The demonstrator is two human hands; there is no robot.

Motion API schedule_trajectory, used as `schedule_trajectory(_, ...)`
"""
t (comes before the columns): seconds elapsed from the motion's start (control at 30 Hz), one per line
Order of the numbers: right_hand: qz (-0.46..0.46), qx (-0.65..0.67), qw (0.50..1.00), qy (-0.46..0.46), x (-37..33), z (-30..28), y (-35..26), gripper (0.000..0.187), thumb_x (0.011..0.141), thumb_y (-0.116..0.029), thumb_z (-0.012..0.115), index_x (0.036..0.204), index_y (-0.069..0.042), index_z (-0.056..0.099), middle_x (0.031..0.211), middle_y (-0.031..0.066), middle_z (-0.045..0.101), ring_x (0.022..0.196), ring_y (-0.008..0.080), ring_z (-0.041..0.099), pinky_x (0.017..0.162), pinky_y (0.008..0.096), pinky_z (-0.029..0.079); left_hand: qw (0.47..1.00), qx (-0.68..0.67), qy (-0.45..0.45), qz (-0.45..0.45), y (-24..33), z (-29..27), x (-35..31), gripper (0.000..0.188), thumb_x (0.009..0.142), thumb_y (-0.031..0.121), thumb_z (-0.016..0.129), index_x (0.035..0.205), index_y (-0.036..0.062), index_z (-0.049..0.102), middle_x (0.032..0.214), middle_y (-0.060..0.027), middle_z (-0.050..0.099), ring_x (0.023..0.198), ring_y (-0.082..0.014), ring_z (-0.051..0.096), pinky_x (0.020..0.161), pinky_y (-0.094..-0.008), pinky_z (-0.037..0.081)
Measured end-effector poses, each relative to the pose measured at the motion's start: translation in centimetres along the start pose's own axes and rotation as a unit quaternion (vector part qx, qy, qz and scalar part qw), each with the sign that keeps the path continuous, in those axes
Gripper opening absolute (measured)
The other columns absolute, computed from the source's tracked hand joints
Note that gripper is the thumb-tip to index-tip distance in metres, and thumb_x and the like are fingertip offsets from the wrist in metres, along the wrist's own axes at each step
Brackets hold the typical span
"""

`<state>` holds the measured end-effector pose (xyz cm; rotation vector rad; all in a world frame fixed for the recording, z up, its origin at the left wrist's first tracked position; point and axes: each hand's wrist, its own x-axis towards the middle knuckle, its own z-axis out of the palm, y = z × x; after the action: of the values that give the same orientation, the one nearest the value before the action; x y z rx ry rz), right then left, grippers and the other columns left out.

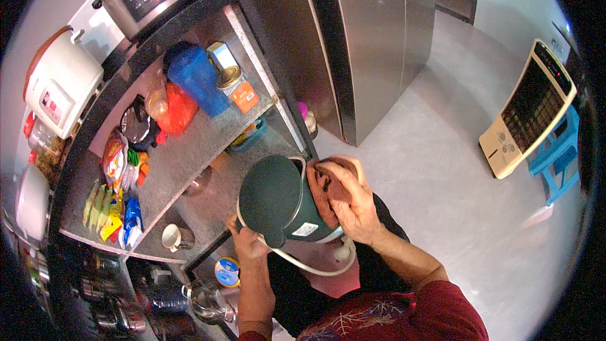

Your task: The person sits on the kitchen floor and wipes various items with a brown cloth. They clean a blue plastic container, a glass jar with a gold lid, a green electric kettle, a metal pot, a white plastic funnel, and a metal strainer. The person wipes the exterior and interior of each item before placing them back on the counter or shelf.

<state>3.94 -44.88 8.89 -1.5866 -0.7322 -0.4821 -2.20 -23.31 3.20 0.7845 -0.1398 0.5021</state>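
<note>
In front of my body I hold a dark green lidded pot (pixel 271 192) with a pale rim, a light swing handle (pixel 319 271) and a small white label on its side. My left hand (pixel 250 245) grips it at the near left rim, by the foot of the handle. Bunched in my right hand (pixel 356 205) is a brown cloth (pixel 323 196), pressed to the pot's right side. The pot's underside is mostly hidden, and so are some fingers of my left hand.
Left stands an open shelf unit (pixel 196 145) with food packets (pixel 113 211), a blue bag (pixel 199 79), a tin (pixel 230 79) and a mug (pixel 178 238). Cookers (pixel 63 82) line its top. Beyond is a steel fridge (pixel 379 38); an air cooler (pixel 530 110) stands right, beside a blue stool (pixel 558 158).
</note>
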Motion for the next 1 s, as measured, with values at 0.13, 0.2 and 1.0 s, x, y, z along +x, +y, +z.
schedule_trajectory(0.13, -0.014, 0.076, 0.997, -0.021, 2.1, -1.8, 0.1, 0.04, 0.079, -0.013, 0.053, 0.116, 0.002, 0.05, 0.115, 0.0218, 0.047, 0.108, 0.037, 0.046, 0.094, 0.0407, 0.037, 0.998, 0.008, -0.054, -0.031, -1.0, 0.2, 0.0, 0.044, 0.066, -0.001, 0.064, 0.106, 0.006, 0.048, 0.113, -0.0163, 0.055, 0.101, -0.031, 0.057, 0.087, -0.048, 0.049)
schedule_trajectory(0.2, -0.025, 0.086, 0.995, -0.038, 1.8, -2.6, 1.2, 0.041, 0.078, -0.013, 0.054, 0.116, 0.002, 0.05, 0.114, 0.0219, 0.047, 0.107, 0.0377, 0.046, 0.093, 0.0406, 0.038, 0.998, 0.026, -0.059, -0.026, -1.7, 0.4, -0.2, 0.045, 0.067, 0.002, 0.068, 0.107, 0.0061, 0.048, 0.113, -0.0159, 0.056, 0.102, -0.0302, 0.057, 0.087, -0.0473, 0.049)
schedule_trajectory(1.0, -0.027, -0.078, 0.997, 0.006, -1.7, -5.3, -1.4, 0.044, 0.069, -0.009, 0.067, 0.112, -0.002, 0.057, 0.111, 0.0174, 0.05, 0.105, 0.0345, 0.045, 0.09, 0.0416, 0.038, 0.972, 0.129, -0.164, -0.108, -3.5, -3.7, 1.5, 0.073, 0.077, 0.043, 0.063, 0.131, 0.0022, 0.038, 0.128, -0.0186, 0.046, 0.113, -0.0338, 0.049, 0.096, -0.0483, 0.042)
